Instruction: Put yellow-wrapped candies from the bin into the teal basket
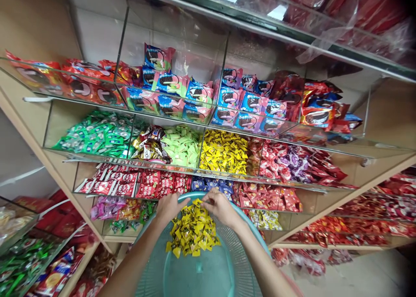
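Two bare hands reach over a green basket, and I have both in my head view. The left hand is at the far rim, thumb stretched toward the yellow candies; its other fingers are largely hidden, so I cannot tell whether they grip. The right hand has its fingers bent down at the heap's top edge; I cannot tell whether they pinch a candy.

The heap lies inside the basket, against the far side, between the hands. Nearer me, the basket's bottom shows, giving room between the forearms. The slatted right wall curves up close beside the right forearm.

Past the rim I have little space: the blue packets and red packets sit just behind it on a low shelf. Above them, a glass edge fronts the shelf candies, yellow too, with light green packets just left. Higher, another glass edge juts out below the cookie packs. At lower right, beyond the basket, I see pale floor.
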Demonstrator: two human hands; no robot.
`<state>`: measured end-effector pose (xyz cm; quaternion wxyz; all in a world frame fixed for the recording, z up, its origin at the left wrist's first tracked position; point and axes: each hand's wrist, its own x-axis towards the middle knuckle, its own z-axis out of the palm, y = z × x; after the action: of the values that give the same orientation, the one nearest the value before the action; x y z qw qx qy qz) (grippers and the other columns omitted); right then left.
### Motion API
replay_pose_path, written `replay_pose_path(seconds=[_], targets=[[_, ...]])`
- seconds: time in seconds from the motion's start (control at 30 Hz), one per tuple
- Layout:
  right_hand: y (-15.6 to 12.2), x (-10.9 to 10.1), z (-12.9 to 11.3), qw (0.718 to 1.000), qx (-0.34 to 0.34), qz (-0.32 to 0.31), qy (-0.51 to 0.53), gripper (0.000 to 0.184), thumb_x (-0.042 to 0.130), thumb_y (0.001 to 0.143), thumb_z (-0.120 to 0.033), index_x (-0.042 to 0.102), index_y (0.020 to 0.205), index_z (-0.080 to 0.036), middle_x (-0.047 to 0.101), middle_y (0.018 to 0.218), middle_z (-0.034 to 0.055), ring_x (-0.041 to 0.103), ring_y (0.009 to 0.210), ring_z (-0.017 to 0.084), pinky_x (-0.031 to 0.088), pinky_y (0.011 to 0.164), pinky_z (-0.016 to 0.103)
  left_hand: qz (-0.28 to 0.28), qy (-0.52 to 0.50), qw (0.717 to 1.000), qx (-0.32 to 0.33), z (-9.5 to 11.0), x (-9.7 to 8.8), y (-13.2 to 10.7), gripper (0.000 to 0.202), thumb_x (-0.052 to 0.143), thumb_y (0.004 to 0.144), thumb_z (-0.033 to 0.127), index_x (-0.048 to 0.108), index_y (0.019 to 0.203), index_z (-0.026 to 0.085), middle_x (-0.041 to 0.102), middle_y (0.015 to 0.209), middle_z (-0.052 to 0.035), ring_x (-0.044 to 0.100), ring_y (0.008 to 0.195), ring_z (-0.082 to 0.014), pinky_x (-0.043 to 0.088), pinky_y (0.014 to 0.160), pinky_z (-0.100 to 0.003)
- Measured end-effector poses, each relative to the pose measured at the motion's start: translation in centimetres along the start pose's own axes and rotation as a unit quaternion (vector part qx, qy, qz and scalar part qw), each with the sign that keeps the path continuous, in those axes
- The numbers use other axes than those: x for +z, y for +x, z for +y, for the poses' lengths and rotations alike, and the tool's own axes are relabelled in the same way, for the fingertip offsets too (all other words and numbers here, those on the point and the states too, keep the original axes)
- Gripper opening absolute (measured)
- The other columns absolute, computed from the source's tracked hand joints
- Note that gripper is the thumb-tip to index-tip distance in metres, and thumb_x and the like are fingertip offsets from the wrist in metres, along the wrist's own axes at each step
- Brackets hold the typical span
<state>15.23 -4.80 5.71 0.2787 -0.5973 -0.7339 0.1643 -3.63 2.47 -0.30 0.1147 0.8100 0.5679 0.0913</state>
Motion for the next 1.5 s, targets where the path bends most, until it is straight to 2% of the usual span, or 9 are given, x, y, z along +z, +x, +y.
replay_pose_path(seconds=[0.1,0.37,0.63,0.77,0.9,1.1,1.23,1.33,1.5], targets=[[-0.4,1.3,0.2,0.998,0.023,-0.045,-0.032,0.008,0.059,0.077,-0.025,0.064,0.077,-0.018,0.056,0.079,0.0008,0.052,0.069,0.012,0.037,0.062,0.022,-0.004,0.002,1.000,-0.004,0.1,-0.3,-0.1,0.061,0.028,0.080,0.066,0.061,0.097,0.017,0.067,0.085,-0.0116,0.063,0.083,-0.0241,0.041,0.069,-0.029],[-1.3,3.6,-0.6,0.990,0.039,-0.112,-0.078,0.007,0.059,0.077,-0.026,0.064,0.077,-0.021,0.060,0.084,0.0012,0.056,0.077,0.014,0.036,0.064,0.022,-0.011,0.003,1.000,-0.014,0.3,-0.7,-0.2,0.057,0.030,0.082,0.062,0.062,0.093,0.017,0.067,0.084,-0.0096,0.063,0.083,-0.0243,0.040,0.067,-0.028],[-1.8,4.1,-1.0,0.983,0.054,-0.118,-0.128,0.005,0.057,0.077,-0.021,0.062,0.076,-0.020,0.060,0.092,0.0040,0.057,0.083,0.016,0.037,0.067,0.024,-0.004,0.002,1.000,-0.003,0.4,-0.7,-0.2,0.059,0.029,0.081,0.063,0.062,0.093,0.017,0.067,0.083,-0.0098,0.063,0.080,-0.0237,0.040,0.066,-0.028],[-1.8,4.1,-1.2,0.983,0.059,-0.114,-0.133,0.009,0.057,0.078,-0.027,0.063,0.075,-0.021,0.060,0.091,0.0041,0.057,0.080,0.016,0.036,0.065,0.024,-0.006,-0.005,1.000,-0.003,0.4,-0.7,-0.3,0.060,0.029,0.081,0.065,0.062,0.094,0.017,0.067,0.084,-0.0104,0.062,0.080,-0.0230,0.040,0.068,-0.028],[-1.2,2.8,-2.1,0.991,0.036,-0.065,-0.110,0.017,0.052,0.083,-0.034,0.063,0.078,-0.022,0.058,0.089,0.0034,0.057,0.077,0.016,0.037,0.064,0.024,-0.010,-0.001,1.000,-0.005,0.3,-0.5,-0.2,0.059,0.030,0.081,0.064,0.062,0.097,0.018,0.067,0.086,-0.0116,0.062,0.083,-0.0233,0.041,0.071,-0.029],[1.0,-2.7,-5.0,0.992,-0.040,0.117,-0.036,0.023,0.046,0.087,-0.035,0.062,0.078,-0.020,0.055,0.081,0.0030,0.054,0.076,0.015,0.039,0.068,0.025,-0.006,0.002,1.000,-0.017,0.5,-0.5,-0.2,0.062,0.030,0.079,0.067,0.062,0.097,0.017,0.067,0.088,-0.0110,0.062,0.084,-0.0246,0.041,0.069,-0.028],[2.9,-5.3,-5.7,0.977,-0.036,0.206,-0.043,0.023,0.049,0.085,-0.037,0.064,0.081,-0.020,0.054,0.080,0.0038,0.052,0.075,0.016,0.039,0.068,0.026,-0.003,0.001,1.000,-0.012,0.6,-0.7,-0.3,0.061,0.030,0.079,0.066,0.063,0.093,0.016,0.067,0.084,-0.0102,0.063,0.078,-0.0230,0.041,0.064,-0.027],[4.3,-5.8,-5.4,0.972,-0.018,0.228,-0.052,0.023,0.051,0.082,-0.038,0.065,0.085,-0.020,0.056,0.084,0.0048,0.053,0.079,0.017,0.040,0.071,0.028,0.000,0.006,1.000,-0.001,0.6,-0.8,-0.4,0.060,0.029,0.080,0.065,0.062,0.091,0.016,0.067,0.080,-0.0102,0.063,0.074,-0.0225,0.040,0.062,-0.027],[6.2,-5.1,-4.9,0.974,-0.013,0.220,-0.044,0.025,0.052,0.081,-0.038,0.066,0.085,-0.018,0.058,0.086,0.0067,0.053,0.082,0.019,0.040,0.075,0.030,0.004,0.011,1.000,0.009,0.3,-0.6,-0.3,0.062,0.025,0.082,0.064,0.062,0.091,0.015,0.067,0.079,-0.0104,0.063,0.074,-0.0227,0.040,0.059,-0.026]])
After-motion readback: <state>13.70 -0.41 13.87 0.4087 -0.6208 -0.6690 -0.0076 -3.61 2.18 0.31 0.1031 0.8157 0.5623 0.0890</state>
